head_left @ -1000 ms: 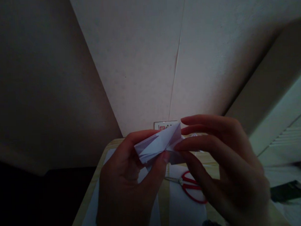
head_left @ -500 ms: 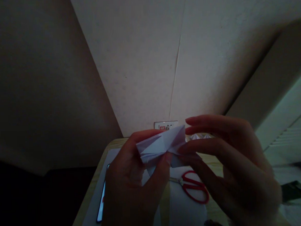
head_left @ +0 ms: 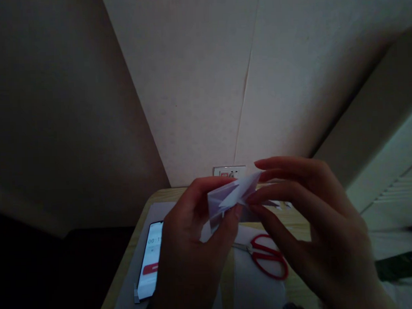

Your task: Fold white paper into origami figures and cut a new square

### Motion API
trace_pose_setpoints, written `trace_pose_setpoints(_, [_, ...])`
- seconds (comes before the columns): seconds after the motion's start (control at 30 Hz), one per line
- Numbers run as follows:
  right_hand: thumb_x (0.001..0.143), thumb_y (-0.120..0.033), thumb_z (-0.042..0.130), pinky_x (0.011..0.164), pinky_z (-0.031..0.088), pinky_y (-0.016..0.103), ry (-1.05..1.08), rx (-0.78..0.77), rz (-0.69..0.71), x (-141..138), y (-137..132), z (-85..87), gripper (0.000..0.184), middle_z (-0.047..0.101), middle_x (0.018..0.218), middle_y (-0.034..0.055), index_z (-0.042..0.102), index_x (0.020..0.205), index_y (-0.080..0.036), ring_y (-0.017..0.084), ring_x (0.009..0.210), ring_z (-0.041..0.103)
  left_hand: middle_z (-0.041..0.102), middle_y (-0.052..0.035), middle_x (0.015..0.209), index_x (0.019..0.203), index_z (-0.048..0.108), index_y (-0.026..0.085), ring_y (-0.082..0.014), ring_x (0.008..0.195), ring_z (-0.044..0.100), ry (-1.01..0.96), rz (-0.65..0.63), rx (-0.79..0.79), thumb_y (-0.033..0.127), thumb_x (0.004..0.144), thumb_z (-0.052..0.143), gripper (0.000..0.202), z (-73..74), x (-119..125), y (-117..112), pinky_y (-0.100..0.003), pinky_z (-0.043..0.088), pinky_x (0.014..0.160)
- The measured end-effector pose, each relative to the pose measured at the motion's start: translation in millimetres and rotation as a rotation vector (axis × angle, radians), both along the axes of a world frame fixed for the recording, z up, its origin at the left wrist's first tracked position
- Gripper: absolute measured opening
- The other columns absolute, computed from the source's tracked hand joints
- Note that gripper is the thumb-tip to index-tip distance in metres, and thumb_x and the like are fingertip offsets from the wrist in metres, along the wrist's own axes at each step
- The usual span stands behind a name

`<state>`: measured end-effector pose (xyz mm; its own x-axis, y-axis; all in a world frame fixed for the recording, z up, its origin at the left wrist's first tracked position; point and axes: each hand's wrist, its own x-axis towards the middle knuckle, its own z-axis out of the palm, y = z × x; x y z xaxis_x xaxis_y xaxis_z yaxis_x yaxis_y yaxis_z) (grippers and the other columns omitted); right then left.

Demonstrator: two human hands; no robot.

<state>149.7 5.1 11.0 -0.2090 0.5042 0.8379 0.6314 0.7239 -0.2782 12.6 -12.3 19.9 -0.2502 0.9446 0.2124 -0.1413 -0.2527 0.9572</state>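
Left hand [head_left: 198, 242], folded paper [head_left: 235, 195] shifted rightward, phone [head_left: 150, 258] more exposed

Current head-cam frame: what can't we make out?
All in the head view:
Folded paper: parts covered by the left hand and right hand.
Phone: right part, behind the left hand.
Red-handled scissors: blade tips, behind the left hand.
Wall socket: lower part, behind the paper and left hand.
Dark object: cut off by the bottom edge.
Dark green item: far right, too dim to identify.
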Motion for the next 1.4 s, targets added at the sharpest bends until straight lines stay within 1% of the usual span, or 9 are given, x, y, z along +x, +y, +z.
trace_pose_setpoints(0.1, [0.085,-0.014,0.062,0.081,0.057,0.032,-0.022,-0.029,0.013,2,1,-0.4,0.008,0.060,0.110,0.0084,0.062,0.089,-0.020,0.019,0.099,0.062,0.071,0.0052,0.075,0.080,0.070,0.023,-0.0114,0.070,0.069,-0.002,0.012,-0.016,0.008,0.070,0.074,0.019,-1.2,4,1,-0.017,0.056,0.067])
trace_pose_setpoints(0.27, [0.086,-0.013,0.060,0.079,0.057,0.032,0.009,-0.056,0.023,-3,0,0.3,0.007,0.060,0.112,0.0092,0.062,0.088,-0.020,0.019,0.100,0.062,0.072,0.0076,0.076,0.078,0.070,0.025,-0.0082,0.071,0.068,-0.060,0.015,0.011,0.009,0.071,0.075,0.018,-2.4,4,3,-0.011,0.053,0.066])
trace_pose_setpoints(0.43, [0.083,-0.014,0.062,0.080,0.056,0.033,0.068,-0.031,-0.035,-8,-3,1.3,0.007,0.061,0.110,0.0090,0.063,0.084,-0.020,0.021,0.103,0.061,0.074,0.0063,0.076,0.081,0.070,0.024,-0.0107,0.072,0.070,-0.089,-0.038,0.006,0.011,0.071,0.076,0.017,-5.1,0,4,-0.013,0.055,0.065])
trace_pose_setpoints(0.53, [0.083,-0.012,0.061,0.083,0.055,0.033,0.118,-0.025,-0.037,-9,-6,0.5,0.008,0.061,0.110,0.0088,0.063,0.083,-0.020,0.021,0.104,0.060,0.074,0.0064,0.078,0.082,0.070,0.025,-0.0115,0.073,0.071,-0.127,-0.046,0.008,0.011,0.071,0.075,0.019,-8.7,1,5,-0.013,0.056,0.065])
trace_pose_setpoints(0.77, [0.082,-0.013,0.064,0.088,0.051,0.029,0.216,-0.092,-0.024,-12,-7,-0.9,0.008,0.061,0.113,0.0054,0.064,0.083,-0.021,0.018,0.109,0.059,0.075,0.0065,0.078,0.082,0.072,0.025,-0.0096,0.073,0.072,-0.199,-0.022,0.117,0.010,0.070,0.076,0.019,-16.1,6,8,-0.011,0.057,0.066])
trace_pose_setpoints(1.0, [0.081,-0.012,0.064,0.089,0.048,0.027,0.351,-0.180,-0.004,-17,-9,0.1,0.010,0.060,0.111,0.0027,0.064,0.079,-0.022,0.016,0.110,0.058,0.075,0.0055,0.075,0.080,0.071,0.024,-0.0104,0.070,0.071,-0.215,0.004,0.108,0.006,0.068,0.074,0.022,-12.3,8,6,-0.013,0.058,0.065])
trace_pose_setpoints(1.13, [0.082,-0.013,0.065,0.086,0.049,0.030,0.395,-0.210,0.005,-18,-11,-0.3,0.010,0.061,0.109,0.0016,0.065,0.079,-0.023,0.017,0.105,0.060,0.074,0.0074,0.074,0.080,0.071,0.026,-0.0090,0.068,0.071,-0.225,0.017,0.085,0.004,0.068,0.074,0.025,-11.5,8,4,-0.011,0.057,0.063])
trace_pose_setpoints(1.23, [0.082,-0.015,0.065,0.087,0.048,0.031,0.425,-0.235,-0.003,-19,-11,0.1,0.009,0.062,0.108,0.0012,0.065,0.078,-0.023,0.017,0.102,0.061,0.075,0.0084,0.075,0.081,0.071,0.027,-0.0079,0.067,0.071,-0.189,-0.001,0.094,0.006,0.068,0.076,0.026,-10.4,6,2,-0.009,0.056,0.061])
trace_pose_setpoints(1.4, [0.082,-0.015,0.065,0.087,0.048,0.030,0.437,-0.260,0.017,-22,-11,1.0,0.009,0.062,0.107,-0.0004,0.065,0.078,-0.023,0.016,0.102,0.060,0.075,0.0091,0.074,0.080,0.071,0.027,-0.0068,0.067,0.071,-0.215,-0.029,0.115,0.007,0.068,0.078,0.024,-8.2,5,3,-0.008,0.056,0.061])
